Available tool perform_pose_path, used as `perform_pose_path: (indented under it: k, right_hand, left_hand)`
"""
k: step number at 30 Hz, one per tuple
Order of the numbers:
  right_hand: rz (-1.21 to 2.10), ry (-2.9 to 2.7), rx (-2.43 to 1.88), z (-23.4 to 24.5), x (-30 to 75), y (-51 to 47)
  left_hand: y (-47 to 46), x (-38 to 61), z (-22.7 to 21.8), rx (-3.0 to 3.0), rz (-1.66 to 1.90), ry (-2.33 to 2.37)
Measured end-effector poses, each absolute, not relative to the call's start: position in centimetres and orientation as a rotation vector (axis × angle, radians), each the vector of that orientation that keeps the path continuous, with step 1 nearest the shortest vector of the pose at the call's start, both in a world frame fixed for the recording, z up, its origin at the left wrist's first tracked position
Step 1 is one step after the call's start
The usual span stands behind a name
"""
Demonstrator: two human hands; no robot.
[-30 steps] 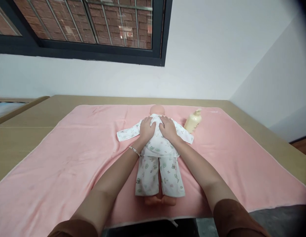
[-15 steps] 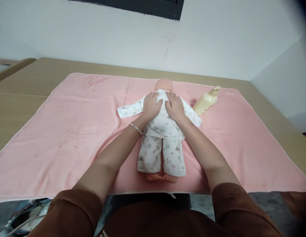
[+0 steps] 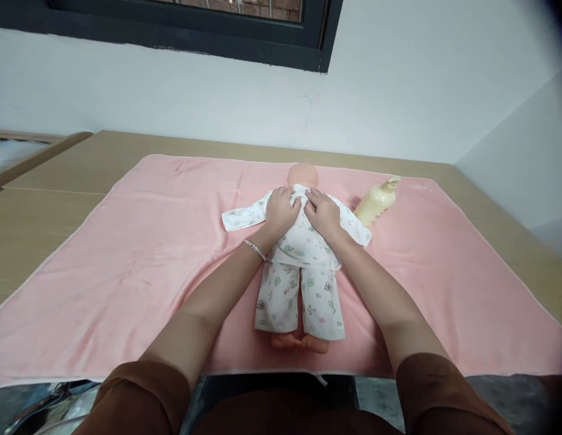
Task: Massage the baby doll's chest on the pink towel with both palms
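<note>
A baby doll (image 3: 303, 241) in a white printed top and trousers lies stretched out, its bald head (image 3: 303, 175) at the far end and its feet toward me; no face shows. My left hand (image 3: 281, 211) rests palm down on the doll's upper body, left of the middle, fingers slightly bent near the shoulder. On the other side my right hand (image 3: 323, 212) lies on the top in the same way, its fingertips close to the collar. The thumbs point toward each other with printed cloth between them. Neither hand has anything lifted.
Under the doll a pink blanket (image 3: 172, 266) covers much of a wooden table (image 3: 49, 223). A pale yellow pump bottle (image 3: 375, 202) leans or lies beyond the doll's right-hand sleeve. Behind the table stand a white wall (image 3: 389, 90) and a dark window frame (image 3: 244, 48).
The view has tilted up, so more of the window shows and everything sits lower. Both hands stay on the doll's upper body, their fingers now more bent and drawn inward toward the collar.
</note>
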State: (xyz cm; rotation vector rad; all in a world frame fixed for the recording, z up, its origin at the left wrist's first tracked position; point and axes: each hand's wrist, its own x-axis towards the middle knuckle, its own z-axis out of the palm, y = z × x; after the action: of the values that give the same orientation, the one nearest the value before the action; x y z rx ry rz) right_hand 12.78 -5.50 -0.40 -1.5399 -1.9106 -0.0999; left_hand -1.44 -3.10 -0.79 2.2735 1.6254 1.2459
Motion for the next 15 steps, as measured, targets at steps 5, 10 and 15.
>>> perform_pose_path:
  k: [5,10,15]
  right_hand:
    - [-0.114,-1.814,-1.642,0.2,12.1,-6.6]
    - [-0.109,-1.830,-1.761,1.1,11.8,-7.2]
    - [-0.100,-2.016,-1.654,0.4,12.7,-5.5]
  left_hand:
    - [-3.5,-1.4,-0.7,2.252,1.270,1.680]
    - [-3.4,-1.4,-0.8,2.181,1.269,1.704]
    - [-2.3,-1.7,-1.2,2.251,1.175,1.583]
